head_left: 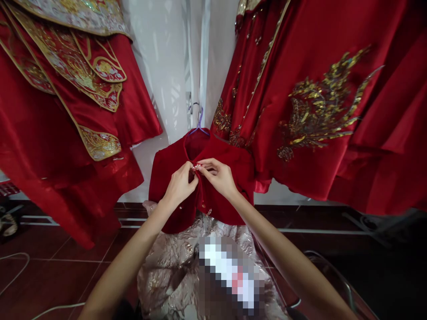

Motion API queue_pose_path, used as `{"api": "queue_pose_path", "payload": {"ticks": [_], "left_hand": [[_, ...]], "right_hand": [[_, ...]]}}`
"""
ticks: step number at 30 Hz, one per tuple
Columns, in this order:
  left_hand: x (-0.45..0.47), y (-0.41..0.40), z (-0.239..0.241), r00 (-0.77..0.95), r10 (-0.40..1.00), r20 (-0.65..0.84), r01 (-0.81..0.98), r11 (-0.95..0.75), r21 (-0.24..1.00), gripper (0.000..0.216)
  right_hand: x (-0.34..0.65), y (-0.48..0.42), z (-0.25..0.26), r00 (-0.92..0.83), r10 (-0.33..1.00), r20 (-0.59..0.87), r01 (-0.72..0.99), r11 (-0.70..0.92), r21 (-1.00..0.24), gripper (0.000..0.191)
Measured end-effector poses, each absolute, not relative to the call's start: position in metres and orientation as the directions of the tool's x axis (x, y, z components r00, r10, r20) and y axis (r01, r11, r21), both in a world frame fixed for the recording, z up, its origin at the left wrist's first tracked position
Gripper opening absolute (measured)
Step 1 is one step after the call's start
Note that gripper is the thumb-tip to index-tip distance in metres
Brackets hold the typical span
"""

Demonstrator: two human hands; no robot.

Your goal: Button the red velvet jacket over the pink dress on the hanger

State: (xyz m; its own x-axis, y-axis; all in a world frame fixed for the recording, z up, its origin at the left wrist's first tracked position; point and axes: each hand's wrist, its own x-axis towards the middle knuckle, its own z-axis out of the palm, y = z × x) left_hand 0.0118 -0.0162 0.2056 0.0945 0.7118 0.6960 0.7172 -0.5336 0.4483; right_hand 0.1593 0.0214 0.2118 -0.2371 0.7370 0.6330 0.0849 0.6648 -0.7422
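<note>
A short red jacket (230,162) hangs by a purple hanger (200,119) in front of me, its front partly parted below the collar. My left hand (182,184) pinches the jacket's front edge just under the collar. Meeting it there from the other side, my right hand (218,176) has thumb and fingers pinched at the same spot. Tiny red and white bits show between the fingertips, too small to tell whether button or nail decoration. Lower on the front are small ornate buttons (203,205). A shiny pale patterned garment (163,262) drapes beneath the jacket.
Red garments with gold embroidery (100,146) hang at the left; a red satin garment with a gold sequin motif (320,106) hangs at the right. A white metal upright (204,58) stands behind. Pale cables (60,306) lie on the dark red tiles. A blurred patch covers part of the lower middle.
</note>
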Motion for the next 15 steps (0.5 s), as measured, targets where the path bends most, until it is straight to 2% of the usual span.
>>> {"api": "queue_pose_path", "payload": {"ticks": [8,15], "left_hand": [[0.002,-0.019,0.220,0.212,0.713,0.668,0.720,-0.576,0.387,0.015],[-0.002,-0.017,0.221,0.258,0.710,0.655,0.699,-0.605,0.381,0.014]], "right_hand": [[0.156,0.017,0.211,-0.156,0.731,0.664,0.089,0.680,-0.728,0.027],[0.155,0.019,0.201,-0.190,0.790,0.583,-0.022,0.590,-0.807,0.037]]}}
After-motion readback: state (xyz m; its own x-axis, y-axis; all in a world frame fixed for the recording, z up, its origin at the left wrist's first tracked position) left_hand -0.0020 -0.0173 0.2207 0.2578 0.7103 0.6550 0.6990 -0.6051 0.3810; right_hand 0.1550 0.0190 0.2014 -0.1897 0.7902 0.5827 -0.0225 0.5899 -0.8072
